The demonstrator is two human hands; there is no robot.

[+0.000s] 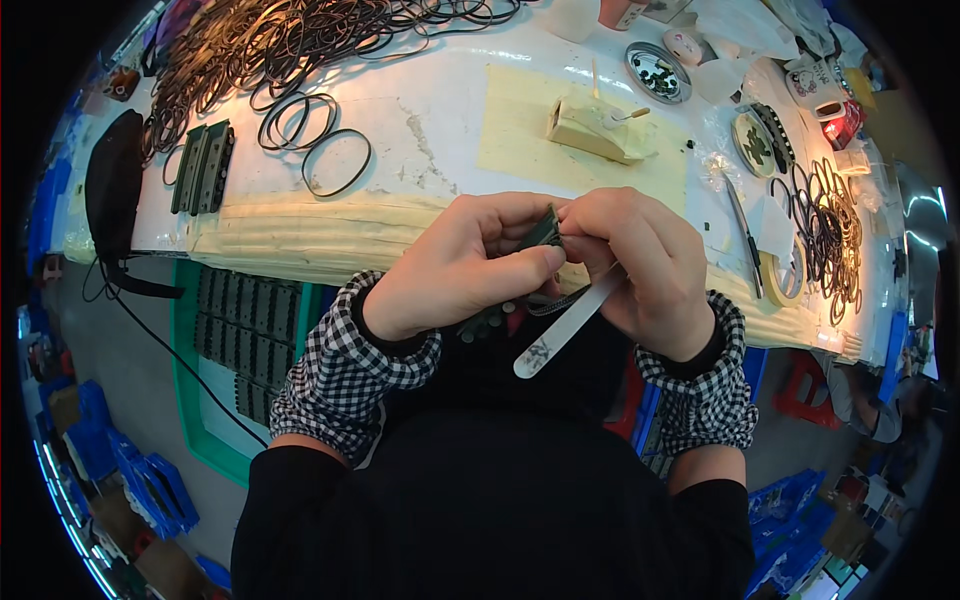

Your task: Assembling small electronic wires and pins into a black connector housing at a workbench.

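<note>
Above the table's near edge my two hands meet at a small dark green part (541, 232). My left hand (450, 258) is closed on it, thumb on the near side and fingers behind. The fingertips of my right hand (648, 262) press together at the part's right end; what they pinch there is hidden. A flat white stick with a rounded, smudged end (565, 332) is tucked in my right hand and points down to the left. Just under the hands a dark loop (553, 303) partly shows. Checked sleeve covers wrap both forearms.
A heap of dark rubber-like loops (250, 60) lies far left, near long dark green strips (203, 168). Below the edge stands a teal crate (190, 400) of similar pieces. A yellowish block (590, 130), a round dish (658, 75), a slim tool (742, 225) and a tape roll (785, 275) lie right.
</note>
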